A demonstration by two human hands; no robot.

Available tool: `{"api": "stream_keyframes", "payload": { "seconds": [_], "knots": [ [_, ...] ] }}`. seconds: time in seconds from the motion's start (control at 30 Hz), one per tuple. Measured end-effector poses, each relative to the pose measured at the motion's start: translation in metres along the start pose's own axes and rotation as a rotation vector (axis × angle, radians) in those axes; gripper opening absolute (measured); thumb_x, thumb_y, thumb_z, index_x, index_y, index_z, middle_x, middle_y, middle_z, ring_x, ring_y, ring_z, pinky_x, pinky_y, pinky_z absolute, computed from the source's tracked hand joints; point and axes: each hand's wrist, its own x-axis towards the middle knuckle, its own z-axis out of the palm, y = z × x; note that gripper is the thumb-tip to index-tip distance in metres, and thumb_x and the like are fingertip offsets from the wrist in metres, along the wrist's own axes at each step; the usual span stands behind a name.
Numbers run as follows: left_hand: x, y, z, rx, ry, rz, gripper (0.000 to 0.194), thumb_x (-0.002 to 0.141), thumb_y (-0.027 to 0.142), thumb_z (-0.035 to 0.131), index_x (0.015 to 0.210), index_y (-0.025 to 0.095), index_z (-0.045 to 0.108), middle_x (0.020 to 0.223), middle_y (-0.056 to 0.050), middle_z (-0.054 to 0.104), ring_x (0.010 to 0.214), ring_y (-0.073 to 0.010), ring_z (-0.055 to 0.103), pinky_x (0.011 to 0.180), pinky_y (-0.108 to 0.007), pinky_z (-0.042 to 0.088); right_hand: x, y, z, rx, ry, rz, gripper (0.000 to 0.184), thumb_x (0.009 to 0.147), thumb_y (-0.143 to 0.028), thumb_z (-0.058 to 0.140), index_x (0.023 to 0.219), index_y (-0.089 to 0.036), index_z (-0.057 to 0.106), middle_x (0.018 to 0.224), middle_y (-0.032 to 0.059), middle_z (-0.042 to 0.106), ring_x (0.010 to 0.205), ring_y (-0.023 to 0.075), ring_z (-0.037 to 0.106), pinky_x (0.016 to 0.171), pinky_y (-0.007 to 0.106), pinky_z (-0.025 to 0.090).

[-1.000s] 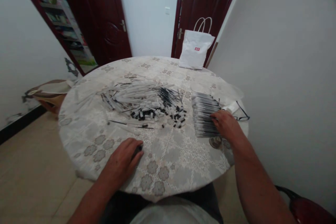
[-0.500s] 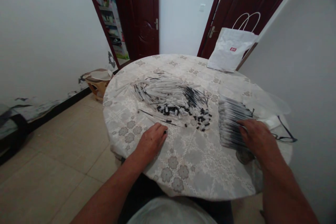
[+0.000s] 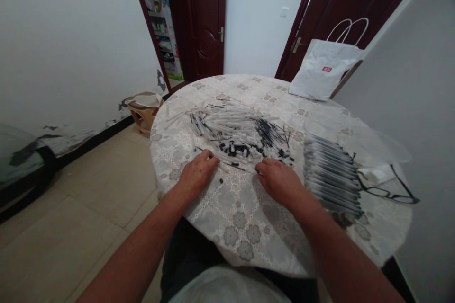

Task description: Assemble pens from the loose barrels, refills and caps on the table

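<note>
My left hand (image 3: 197, 173) lies flat on the lace tablecloth, fingers stretched toward the near edge of a pile of pen parts (image 3: 241, 130). The pile holds clear barrels, black refills (image 3: 272, 133) and small black caps (image 3: 237, 148). A single black cap (image 3: 221, 181) lies loose just right of my left hand. My right hand (image 3: 279, 180) rests knuckles up at the pile's front edge, its fingers curled inward; what they hold, if anything, is hidden. A neat row of assembled pens (image 3: 332, 175) lies to the right of my right hand.
The round table (image 3: 249, 227) stands close to the right wall. Black-rimmed glasses (image 3: 389, 192) and a clear plastic sheet (image 3: 377, 144) lie at its right edge. A white paper bag (image 3: 325, 73) leans at the back. A low stool (image 3: 144, 109) stands on the floor to the left.
My right hand has left the row of assembled pens and moved left to the front of the pile. My left hand has slid forward to the pile's edge. The view has turned left.
</note>
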Motion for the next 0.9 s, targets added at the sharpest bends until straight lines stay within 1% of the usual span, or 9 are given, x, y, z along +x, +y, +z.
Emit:
{"api": "stream_keyframes", "payload": {
  "seconds": [0.07,0.17,0.33,0.47,0.53,0.63,0.73,0.8,0.9],
  "knots": [
    [0.001,0.000,0.001,0.068,-0.020,0.013,0.024,0.099,0.022,0.048,0.114,0.023,0.066,0.123,-0.009,0.061,0.098,-0.0222,0.061,0.074,-0.030,0.047,0.012,-0.006,0.004,-0.028,-0.013,0.006,0.017,0.099,-0.025,0.053,0.101,-0.019,0.069,0.105,0.0087,0.067,0.100,0.0209,0.065,0.078,0.027,0.045],
    [-0.002,-0.001,0.005,0.146,-0.033,0.046,0.021,0.100,0.023,0.048,0.114,0.023,0.064,0.121,-0.008,0.062,0.102,-0.0229,0.059,0.077,-0.031,0.047,0.022,-0.010,0.018,-0.049,-0.007,0.015,0.022,0.102,-0.029,0.048,0.102,-0.019,0.068,0.106,0.0092,0.066,0.097,0.0213,0.066,0.075,0.027,0.046],
    [-0.005,-0.002,0.011,0.206,-0.039,0.064,0.020,0.100,0.022,0.047,0.113,0.023,0.062,0.117,-0.008,0.061,0.102,-0.0231,0.058,0.078,-0.032,0.048,0.024,-0.013,0.040,-0.093,-0.013,0.034,0.027,0.105,-0.026,0.039,0.107,-0.018,0.065,0.108,0.0114,0.063,0.091,0.0207,0.067,0.073,0.028,0.047],
    [-0.008,0.000,0.011,0.203,-0.018,0.064,0.020,0.099,0.018,0.047,0.113,0.021,0.062,0.116,-0.009,0.063,0.103,-0.0235,0.058,0.083,-0.033,0.051,0.021,-0.012,0.044,-0.126,0.014,0.006,0.025,0.105,-0.022,0.038,0.107,-0.016,0.062,0.108,0.0115,0.061,0.087,0.0197,0.065,0.071,0.028,0.046],
    [-0.013,0.000,0.011,0.174,0.027,0.037,0.024,0.098,0.016,0.047,0.118,0.020,0.061,0.119,-0.010,0.064,0.105,-0.0233,0.060,0.086,-0.034,0.053,0.018,-0.008,0.042,-0.126,0.064,0.006,0.023,0.106,-0.022,0.037,0.106,-0.017,0.060,0.108,0.0109,0.060,0.086,0.0191,0.063,0.068,0.027,0.045],
    [-0.020,-0.003,0.016,0.113,0.139,0.000,0.034,0.096,0.009,0.045,0.125,0.020,0.058,0.123,-0.011,0.066,0.101,-0.0211,0.065,0.085,-0.032,0.055,0.014,-0.001,0.040,-0.089,0.160,0.001,0.025,0.108,-0.025,0.036,0.105,-0.017,0.059,0.109,0.0105,0.058,0.087,0.0187,0.061,0.064,0.026,0.042],
    [-0.023,-0.007,0.021,0.035,0.267,0.033,0.041,0.094,0.004,0.045,0.131,0.020,0.056,0.129,-0.011,0.065,0.103,-0.0202,0.068,0.086,-0.032,0.057,0.013,0.006,0.040,-0.039,0.228,-0.063,0.026,0.108,-0.026,0.035,0.104,-0.017,0.058,0.106,0.0099,0.059,0.090,0.0188,0.060,0.067,0.026,0.041],
    [-0.022,-0.008,0.023,-0.009,0.325,0.057,0.041,0.094,0.005,0.046,0.131,0.021,0.055,0.131,-0.010,0.065,0.105,-0.0200,0.068,0.088,-0.032,0.058,0.013,0.010,0.043,-0.025,0.237,-0.094,0.024,0.108,-0.026,0.036,0.103,-0.018,0.058,0.104,0.0091,0.059,0.089,0.0187,0.059,0.066,0.026,0.040],
    [-0.020,-0.008,0.023,-0.042,0.375,0.063,0.037,0.095,0.007,0.048,0.128,0.022,0.057,0.129,-0.010,0.065,0.105,-0.0197,0.069,0.090,-0.032,0.058,0.014,0.012,0.047,-0.027,0.216,-0.097,0.021,0.107,-0.026,0.037,0.102,-0.019,0.057,0.102,0.0080,0.059,0.084,0.0183,0.059,0.063,0.027,0.037]
  ]
}}
